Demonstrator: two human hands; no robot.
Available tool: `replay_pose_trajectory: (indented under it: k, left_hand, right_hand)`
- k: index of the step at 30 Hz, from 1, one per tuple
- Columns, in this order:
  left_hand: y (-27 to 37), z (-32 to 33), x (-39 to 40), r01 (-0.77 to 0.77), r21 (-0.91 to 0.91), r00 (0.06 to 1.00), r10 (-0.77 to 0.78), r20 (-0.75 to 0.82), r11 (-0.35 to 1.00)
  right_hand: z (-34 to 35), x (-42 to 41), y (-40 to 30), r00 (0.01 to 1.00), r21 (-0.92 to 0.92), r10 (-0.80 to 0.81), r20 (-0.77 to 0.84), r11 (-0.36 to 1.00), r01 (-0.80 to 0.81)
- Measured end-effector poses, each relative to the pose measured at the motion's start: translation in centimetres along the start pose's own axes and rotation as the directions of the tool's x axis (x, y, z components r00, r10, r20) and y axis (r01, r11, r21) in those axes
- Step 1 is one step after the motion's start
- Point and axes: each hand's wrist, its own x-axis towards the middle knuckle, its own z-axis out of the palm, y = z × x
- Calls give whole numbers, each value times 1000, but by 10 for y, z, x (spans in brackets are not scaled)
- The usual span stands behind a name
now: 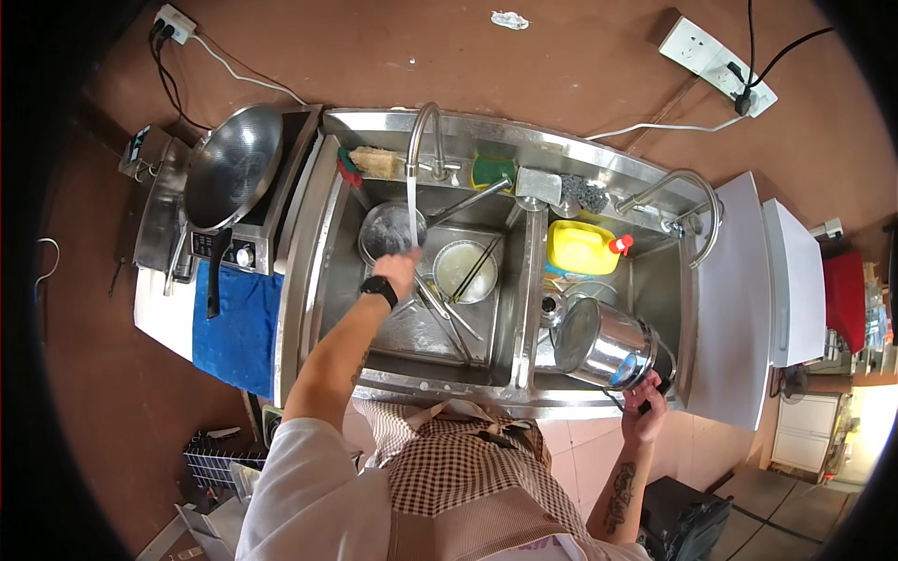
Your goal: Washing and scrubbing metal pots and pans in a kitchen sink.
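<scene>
Water runs from the left faucet (423, 133) past my left hand (397, 272), which is in the left basin of the steel sink (523, 336) beside a round metal pan or ladle (393, 231) with a long handle; its exact hold is unclear. Right of it lies a patterned bowl (459, 263) of cloudy liquid with dark chopsticks (478, 270) across it. Several metal utensils (445, 308) lie below. Over the right basin, my right hand (644, 403) grips the rim end of a shiny steel pot (603, 340), which is tipped on its side.
A yellow detergent jug (582, 247) with a red cap lies in the right basin. Sponges (493, 172) and steel wool (586, 194) rest on the back ledge, near the right faucet (673, 182). A wok (235, 168) stands on the cooktop at left, above a blue cloth (237, 336).
</scene>
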Motion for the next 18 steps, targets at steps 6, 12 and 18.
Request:
replay_pose_trajectory:
  k: [6, 12, 18]
  left_hand:
    - [53, -15, -8, -98, -58, 985, 105, 137, 994]
    - [54, -7, -23, -97, -34, 986, 101, 136, 995]
    - [56, -4, -30, -26, -315, 998, 6, -63, 949]
  right_hand:
    - [8, 0, 1, 1000, 45, -2, -10, 999, 2]
    - [-1, 7, 0, 997, 35, 13, 74, 999, -15]
    - [9, 12, 0, 997, 29, 0, 72, 1000, -2]
